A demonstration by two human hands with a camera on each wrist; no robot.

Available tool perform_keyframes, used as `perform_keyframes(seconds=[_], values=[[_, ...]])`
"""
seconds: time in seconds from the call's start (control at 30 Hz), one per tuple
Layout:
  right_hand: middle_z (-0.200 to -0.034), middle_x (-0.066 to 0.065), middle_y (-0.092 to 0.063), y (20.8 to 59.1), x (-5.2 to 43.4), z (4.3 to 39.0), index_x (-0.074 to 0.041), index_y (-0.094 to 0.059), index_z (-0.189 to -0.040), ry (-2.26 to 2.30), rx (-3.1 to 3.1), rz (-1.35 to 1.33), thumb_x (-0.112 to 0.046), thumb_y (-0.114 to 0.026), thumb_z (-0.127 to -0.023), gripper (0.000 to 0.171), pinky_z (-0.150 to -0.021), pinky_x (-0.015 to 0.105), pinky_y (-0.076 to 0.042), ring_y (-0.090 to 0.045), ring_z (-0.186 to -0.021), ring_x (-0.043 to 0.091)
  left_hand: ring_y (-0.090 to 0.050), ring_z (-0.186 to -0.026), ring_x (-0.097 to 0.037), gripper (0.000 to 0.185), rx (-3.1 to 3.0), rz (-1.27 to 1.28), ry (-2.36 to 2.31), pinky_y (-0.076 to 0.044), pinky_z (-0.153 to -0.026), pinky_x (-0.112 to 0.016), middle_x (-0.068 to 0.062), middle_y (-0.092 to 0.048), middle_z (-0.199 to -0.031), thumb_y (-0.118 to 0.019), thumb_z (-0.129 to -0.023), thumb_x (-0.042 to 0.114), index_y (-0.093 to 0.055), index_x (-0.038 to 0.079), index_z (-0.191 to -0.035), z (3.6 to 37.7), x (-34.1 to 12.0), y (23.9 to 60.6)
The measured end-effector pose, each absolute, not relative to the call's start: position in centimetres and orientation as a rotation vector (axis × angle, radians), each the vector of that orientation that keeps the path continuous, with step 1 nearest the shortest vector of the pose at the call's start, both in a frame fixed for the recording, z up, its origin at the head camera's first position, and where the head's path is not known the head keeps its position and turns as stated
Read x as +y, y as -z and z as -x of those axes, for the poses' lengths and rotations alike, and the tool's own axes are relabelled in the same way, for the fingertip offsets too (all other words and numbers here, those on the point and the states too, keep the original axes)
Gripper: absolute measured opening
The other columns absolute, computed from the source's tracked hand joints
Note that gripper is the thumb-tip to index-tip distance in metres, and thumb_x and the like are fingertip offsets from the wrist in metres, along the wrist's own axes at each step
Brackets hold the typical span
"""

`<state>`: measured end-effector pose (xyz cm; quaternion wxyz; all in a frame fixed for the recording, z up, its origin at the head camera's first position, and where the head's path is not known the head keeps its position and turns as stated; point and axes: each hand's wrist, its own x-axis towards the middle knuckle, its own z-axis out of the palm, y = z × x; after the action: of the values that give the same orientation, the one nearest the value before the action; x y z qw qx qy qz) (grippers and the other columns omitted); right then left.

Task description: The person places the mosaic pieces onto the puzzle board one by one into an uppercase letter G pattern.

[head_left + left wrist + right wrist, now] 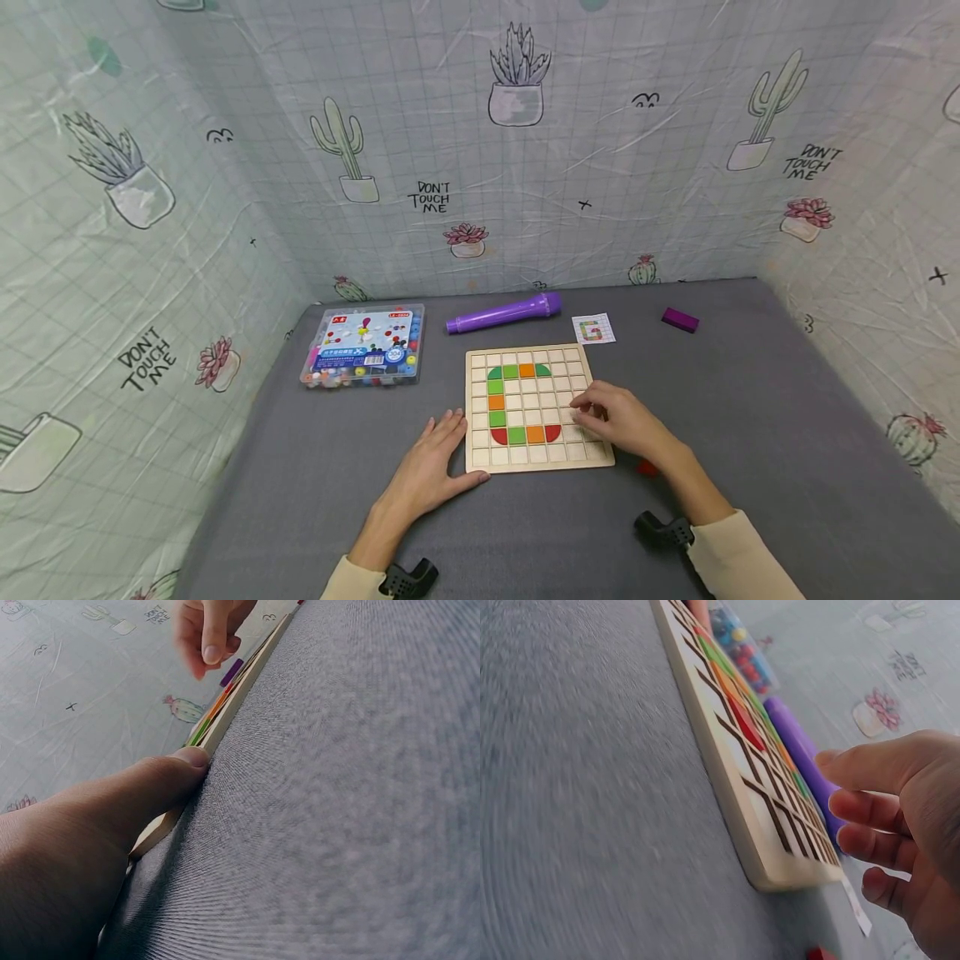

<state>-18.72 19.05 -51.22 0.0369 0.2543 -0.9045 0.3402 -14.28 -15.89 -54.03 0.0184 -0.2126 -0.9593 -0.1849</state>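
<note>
A square wooden grid board lies on the grey cloth, with green, orange and red tiles set in a C shape. Quarter-round red tiles form its lower corners, green ones the upper. My left hand rests at the board's left side, fingers extended along the edge and thumb against the near edge. Over the right part of the board hovers my right hand, fingers loosely bent. In the right wrist view its thumb and fingers are apart, with nothing between them.
A small pattern card lies behind the board, near a purple tube. At the back left sits a clear case of coloured beads. A dark purple block is at back right. Something red shows under my right wrist.
</note>
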Motion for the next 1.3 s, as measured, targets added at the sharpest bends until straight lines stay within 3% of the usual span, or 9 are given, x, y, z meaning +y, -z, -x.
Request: perform_keyframes(seconds=[0.33,0.73,1.3], values=[[-0.099,-0.001,-0.067,51.2,22.6,18.1,-0.009,-0.073,-0.109,-1.026,-2.777,-0.691,-0.016,-0.076,-0.090,0.021,-0.065,0.022,-0.050,-0.051,-0.079,0.002,-0.034,-0.151,-0.026,0.095,-2.981,0.660,0.583,-0.026,-0.128,-0.046,-0.008,-0.039,-0.161,-0.066,-0.084,0.069,-0.045,0.005,-0.151,14.3,-16.0,54.0],[-0.101,-0.002,-0.067,52.3,27.1,17.6,-0.011,-0.073,-0.110,-0.945,-2.833,-0.569,-0.018,-0.079,-0.086,0.025,-0.069,0.025,-0.052,-0.057,-0.082,0.007,-0.035,-0.151,-0.026,0.095,-2.977,0.664,0.578,-0.026,-0.128,-0.046,-0.008,-0.039,-0.161,-0.066,-0.084,0.069,-0.045,0.005,-0.151,14.4,-16.0,54.0],[-0.101,-0.004,-0.063,52.0,29.1,17.2,-0.013,-0.076,-0.111,-1.040,-2.951,-0.667,-0.023,-0.079,-0.086,0.027,-0.071,0.023,-0.047,-0.053,-0.088,0.005,-0.034,-0.151,-0.026,0.096,-2.986,0.665,0.585,-0.026,-0.128,-0.046,-0.009,-0.038,-0.161,-0.065,-0.084,0.070,-0.043,0.006,-0.152,14.4,-15.9,54.0]])
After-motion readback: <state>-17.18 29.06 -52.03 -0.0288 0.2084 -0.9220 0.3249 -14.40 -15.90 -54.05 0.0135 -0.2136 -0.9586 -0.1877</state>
